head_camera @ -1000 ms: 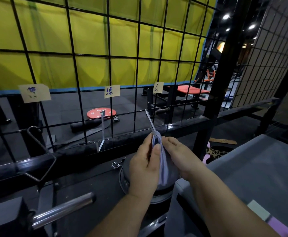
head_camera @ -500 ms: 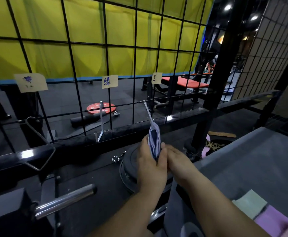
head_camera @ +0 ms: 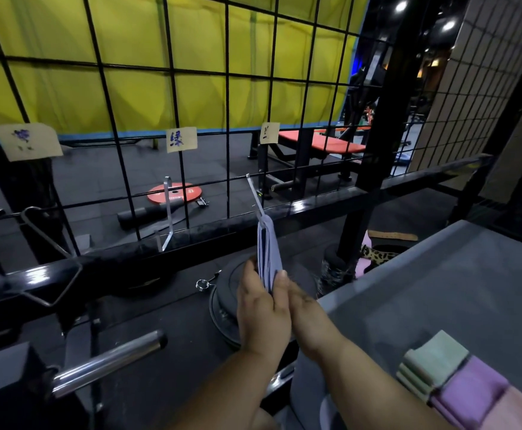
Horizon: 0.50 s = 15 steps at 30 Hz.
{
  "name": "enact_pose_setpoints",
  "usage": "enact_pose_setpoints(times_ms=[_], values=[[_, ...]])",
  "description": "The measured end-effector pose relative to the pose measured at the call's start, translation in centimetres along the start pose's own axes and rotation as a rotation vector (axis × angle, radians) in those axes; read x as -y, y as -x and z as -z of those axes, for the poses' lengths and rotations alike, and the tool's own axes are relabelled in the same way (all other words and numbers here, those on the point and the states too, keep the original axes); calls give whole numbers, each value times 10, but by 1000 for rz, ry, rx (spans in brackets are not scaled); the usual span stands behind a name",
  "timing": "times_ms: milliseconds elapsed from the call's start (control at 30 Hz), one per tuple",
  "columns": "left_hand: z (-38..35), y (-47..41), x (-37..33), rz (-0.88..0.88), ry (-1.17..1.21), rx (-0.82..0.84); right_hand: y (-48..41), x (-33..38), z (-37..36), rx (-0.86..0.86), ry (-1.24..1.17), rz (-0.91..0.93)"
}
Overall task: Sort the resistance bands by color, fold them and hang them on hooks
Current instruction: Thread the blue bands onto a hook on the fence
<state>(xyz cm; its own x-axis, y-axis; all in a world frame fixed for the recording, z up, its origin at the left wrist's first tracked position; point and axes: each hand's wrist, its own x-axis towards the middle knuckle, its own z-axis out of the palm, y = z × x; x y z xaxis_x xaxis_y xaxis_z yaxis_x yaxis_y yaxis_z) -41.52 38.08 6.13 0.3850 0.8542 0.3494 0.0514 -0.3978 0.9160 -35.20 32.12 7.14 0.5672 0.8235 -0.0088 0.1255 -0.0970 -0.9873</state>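
A folded blue resistance band [head_camera: 268, 249] hangs from the tip of the right metal hook [head_camera: 255, 193] on the black wire grid. My left hand [head_camera: 261, 308] pinches the band's lower end between thumb and fingers. My right hand [head_camera: 307, 318] lies close against the left one; its fingertips are hidden behind it. A second metal hook [head_camera: 167, 212] to the left is bare. Paper labels [head_camera: 181, 139] hang on the grid above the hooks. Folded green bands [head_camera: 433, 364] and purple bands [head_camera: 467, 392] lie on the grey table at lower right.
The grey table [head_camera: 439, 290] fills the right side. Black weight plates [head_camera: 228, 302] sit below my hands. A chrome bar [head_camera: 107, 361] sticks out at lower left. A black rail [head_camera: 129, 262] runs along the grid's base. A triangular handle [head_camera: 48, 259] hangs at left.
Both hands lifted the folded blue band toward the right hook and its top loop now sits on the hook's tip. My hands slid down to the band's lower end.
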Motion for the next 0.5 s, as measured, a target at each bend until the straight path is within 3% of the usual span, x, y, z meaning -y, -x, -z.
enact_pose_setpoints(times_ms=[267,400,500], values=[[2,4,-2,-1,13,15,2,-9,3,-1,-61,3],[5,5,2,-5,15,35,-7,-8,9,62,-104,-102],[8,5,2,-24,27,64,-13,-7,13,11,-187,-168]])
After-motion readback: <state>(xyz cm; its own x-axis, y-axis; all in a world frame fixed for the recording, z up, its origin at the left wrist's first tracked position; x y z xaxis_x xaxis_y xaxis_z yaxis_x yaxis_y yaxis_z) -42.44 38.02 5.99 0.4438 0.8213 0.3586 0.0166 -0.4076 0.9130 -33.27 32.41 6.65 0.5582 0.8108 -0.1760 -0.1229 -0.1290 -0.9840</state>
